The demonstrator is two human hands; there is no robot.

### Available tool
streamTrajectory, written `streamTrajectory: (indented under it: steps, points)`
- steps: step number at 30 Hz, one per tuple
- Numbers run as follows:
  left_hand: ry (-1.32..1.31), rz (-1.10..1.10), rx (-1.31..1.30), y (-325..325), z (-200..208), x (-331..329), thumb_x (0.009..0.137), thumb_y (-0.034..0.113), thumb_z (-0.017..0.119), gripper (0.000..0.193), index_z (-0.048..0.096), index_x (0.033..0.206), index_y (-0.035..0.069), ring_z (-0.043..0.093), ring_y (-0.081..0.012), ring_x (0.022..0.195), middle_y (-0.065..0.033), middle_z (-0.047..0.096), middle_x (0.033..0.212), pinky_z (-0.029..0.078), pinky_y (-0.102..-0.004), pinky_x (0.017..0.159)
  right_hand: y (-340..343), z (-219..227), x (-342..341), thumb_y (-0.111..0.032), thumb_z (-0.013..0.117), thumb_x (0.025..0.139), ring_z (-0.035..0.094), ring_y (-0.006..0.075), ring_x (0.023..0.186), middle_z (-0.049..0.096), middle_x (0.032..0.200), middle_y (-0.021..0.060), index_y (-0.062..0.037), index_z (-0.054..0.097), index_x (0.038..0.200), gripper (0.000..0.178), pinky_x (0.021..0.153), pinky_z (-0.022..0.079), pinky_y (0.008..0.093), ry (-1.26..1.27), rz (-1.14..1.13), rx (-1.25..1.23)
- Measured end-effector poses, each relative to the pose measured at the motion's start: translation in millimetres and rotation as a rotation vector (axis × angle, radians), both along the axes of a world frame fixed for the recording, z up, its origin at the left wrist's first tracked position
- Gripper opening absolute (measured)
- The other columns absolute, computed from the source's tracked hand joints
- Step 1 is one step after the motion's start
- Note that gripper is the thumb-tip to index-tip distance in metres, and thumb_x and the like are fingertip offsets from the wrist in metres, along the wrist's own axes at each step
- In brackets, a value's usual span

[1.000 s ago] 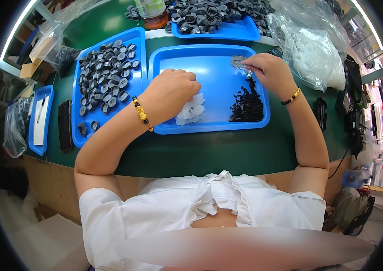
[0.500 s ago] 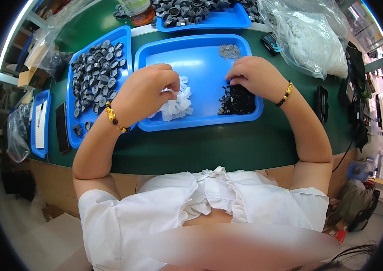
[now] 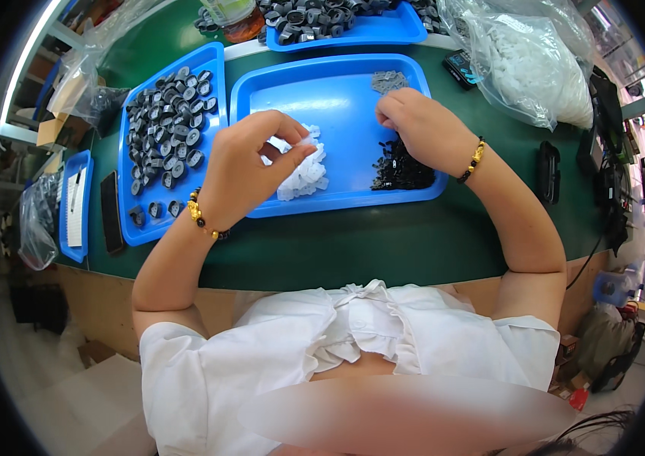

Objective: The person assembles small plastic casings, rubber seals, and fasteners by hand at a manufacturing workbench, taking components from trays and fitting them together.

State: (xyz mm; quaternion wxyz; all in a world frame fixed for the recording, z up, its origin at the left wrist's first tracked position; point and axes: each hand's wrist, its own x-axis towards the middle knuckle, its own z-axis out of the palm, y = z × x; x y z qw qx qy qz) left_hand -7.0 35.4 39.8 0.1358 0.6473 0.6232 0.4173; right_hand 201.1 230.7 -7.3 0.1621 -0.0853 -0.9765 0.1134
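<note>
Thumb and forefinger of my left hand (image 3: 250,159) pinch a small white plastic piece (image 3: 307,142). Below and beside them, a heap of white translucent plastic pieces (image 3: 303,181) lies in the blue tray (image 3: 277,83). My right hand (image 3: 421,125) is closed over the tray's right side, its fingertips curled together; whatever they hold is too small or hidden to make out. It is between a little pile of clear grey pieces (image 3: 388,80) at the far corner and a pile of small black parts (image 3: 398,169) at the near corner, partly covering both.
On the left, another blue tray (image 3: 220,83) holds round dark grey caps (image 3: 178,129). A phone (image 3: 111,213) and a notepad (image 3: 75,209) lie beyond it. A far tray (image 3: 406,30) carries more grey parts. Plastic bags of white pieces (image 3: 527,68) and a black case (image 3: 548,172) stand right.
My left hand has lifted off the white heap with a white piece in its pinch. My right hand has moved away from the black parts, toward the clear grey pile.
</note>
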Motion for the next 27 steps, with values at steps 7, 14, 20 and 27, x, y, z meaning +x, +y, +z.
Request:
streamTrajectory:
  steps: [7,14,20,27]
  points:
    - [-0.289,-0.075,-0.026,-10,-14,8,0.085,-0.003,0.071,0.005,0.068,0.088,-0.001,0.07,-0.0129,0.079,-0.0085,0.07,0.089,0.056,-0.0204,0.059,-25,21,-8,-0.004,0.059,0.091,0.059,0.0241,0.085,0.062,0.088,0.0091,-0.0023,0.064,0.097,0.008,0.075,0.048,0.0325,0.211,0.013,-0.307]
    - [-0.63,-0.251,0.038,-11,-22,10,0.084,-0.01,0.069,0.016,0.067,0.098,-0.002,0.066,-0.0173,0.101,-0.0134,0.061,0.115,0.058,-0.0258,0.085,-59,37,-6,-0.009,0.07,0.089,0.061,0.0059,0.077,0.07,0.09,0.0024,-0.0039,0.074,0.1,0.012,0.069,0.049,0.0215,0.193,-0.011,-1.106]
    - [-0.701,-0.259,-0.012,-15,-27,11,0.084,-0.007,0.071,0.023,0.063,0.105,-0.002,0.064,-0.0166,0.103,-0.0124,0.062,0.114,0.055,-0.0282,0.089,-73,44,-5,-0.007,0.073,0.087,0.06,0.0046,0.074,0.071,0.087,0.0014,-0.0022,0.074,0.1,0.014,0.066,0.048,0.0175,0.176,-0.058,-1.37]
    - [-0.907,-0.207,-0.081,-15,-27,16,0.084,-0.005,0.072,0.027,0.06,0.109,-0.004,0.064,-0.0158,0.1,-0.0121,0.063,0.11,0.056,-0.0286,0.088,-71,45,-3,0.001,0.069,0.088,0.065,0.0094,0.086,0.069,0.097,0.0051,0.0018,0.07,0.099,0.011,0.076,0.052,0.0206,0.053,-0.109,-1.408]
